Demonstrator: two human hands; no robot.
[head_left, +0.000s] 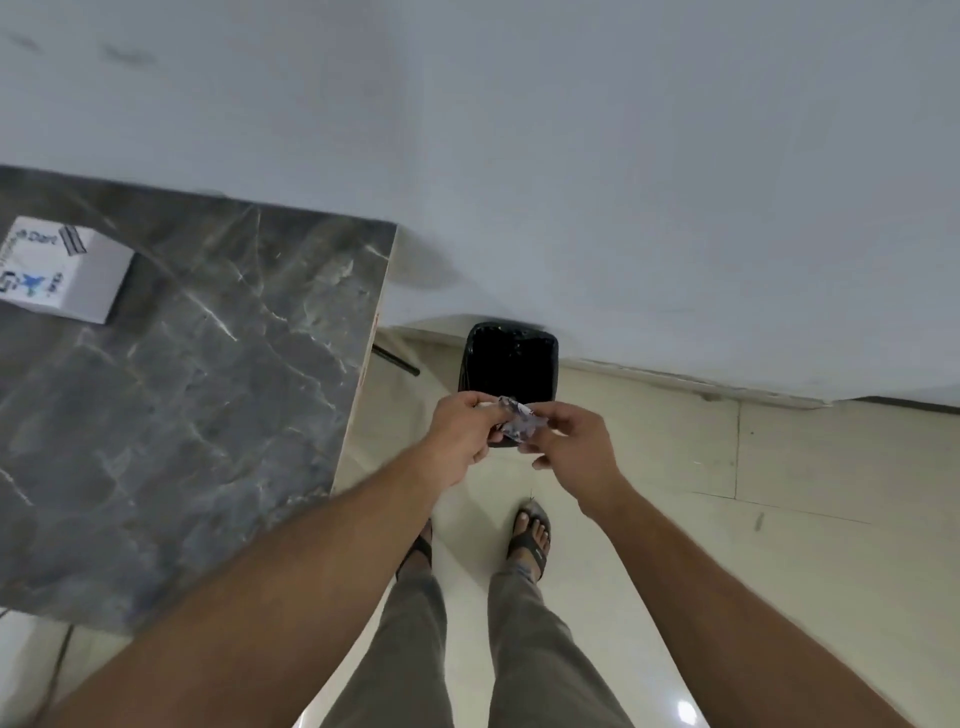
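Over near rim of the black bin (508, 364), pinching crumpled wrapper (517, 423) with left hand (460, 441) and right hand (574, 452). Better to bring it above the opening middle, then release, not onto floor (675, 467).

Dark marble table (208, 395) bears a white box (70, 273); black bin (511, 329) stands on tiled floor (789, 499)

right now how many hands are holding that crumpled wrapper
2: the left hand pinches the wrapper from the left, the right hand from the right, by the bin.
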